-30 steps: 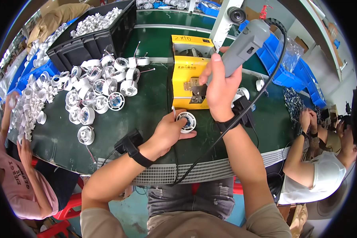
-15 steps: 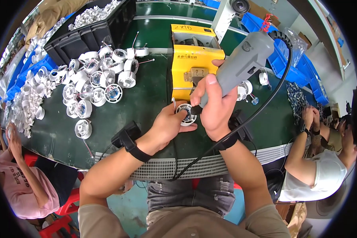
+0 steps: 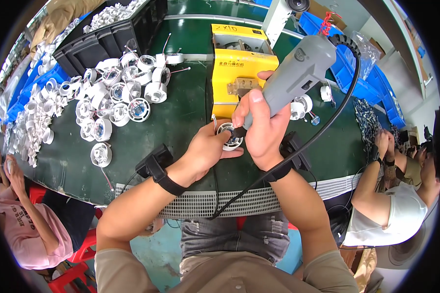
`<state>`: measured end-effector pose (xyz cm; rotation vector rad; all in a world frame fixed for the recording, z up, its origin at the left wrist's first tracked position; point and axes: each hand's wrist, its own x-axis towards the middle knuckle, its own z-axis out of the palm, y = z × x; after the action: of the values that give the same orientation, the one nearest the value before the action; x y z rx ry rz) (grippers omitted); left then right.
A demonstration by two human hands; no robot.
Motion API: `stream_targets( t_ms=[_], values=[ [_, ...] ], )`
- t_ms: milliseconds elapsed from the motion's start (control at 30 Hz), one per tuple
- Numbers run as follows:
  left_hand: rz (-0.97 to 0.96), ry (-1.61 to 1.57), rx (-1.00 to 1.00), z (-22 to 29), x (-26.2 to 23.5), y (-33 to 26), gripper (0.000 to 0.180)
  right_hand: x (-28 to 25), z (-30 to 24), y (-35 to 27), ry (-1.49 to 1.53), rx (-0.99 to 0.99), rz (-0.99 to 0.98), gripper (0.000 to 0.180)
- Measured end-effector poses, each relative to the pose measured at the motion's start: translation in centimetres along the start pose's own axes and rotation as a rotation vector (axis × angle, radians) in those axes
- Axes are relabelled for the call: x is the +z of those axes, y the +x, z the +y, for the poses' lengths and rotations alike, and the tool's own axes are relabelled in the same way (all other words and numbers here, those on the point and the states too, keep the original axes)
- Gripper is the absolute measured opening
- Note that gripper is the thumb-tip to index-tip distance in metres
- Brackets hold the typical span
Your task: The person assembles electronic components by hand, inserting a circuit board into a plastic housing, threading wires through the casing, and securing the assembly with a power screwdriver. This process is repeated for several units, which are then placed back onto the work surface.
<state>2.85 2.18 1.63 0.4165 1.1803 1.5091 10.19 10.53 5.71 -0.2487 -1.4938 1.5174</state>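
Left hand, thumb inward; right hand near, fingers curled; forearms angled together.

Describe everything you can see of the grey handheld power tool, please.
The grey power tool has a thick, plastic-looking body with a dark switch on its side. The right hand grips its lower part. It slants, top end up and to the right, where a black cable leaves through a ribbed sleeve. Its black nose is at the white round part; contact is unclear.
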Motion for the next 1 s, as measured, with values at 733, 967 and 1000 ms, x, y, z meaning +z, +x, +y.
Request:
stream_targets(
  t_ms=[733,967,1000],
  values=[
    [0.364,1.102,0.283,9.0,-7.1,-3.3,0.040,-5.8,0.2,2.2,0.015,-0.008,-0.120,0.047],
    [0.693,1.362,0.403,9.4,-8.8,-3.2,0.030,-13.0,1.5,2.1,-1.509,-0.369,-0.177,0.032],
    [0.493,1.322,0.236,9.6,-7.6,-3.7,0.024,-13.0,1.9,2.2,-1.477,-0.392,-0.180,0.031]
  ],
)
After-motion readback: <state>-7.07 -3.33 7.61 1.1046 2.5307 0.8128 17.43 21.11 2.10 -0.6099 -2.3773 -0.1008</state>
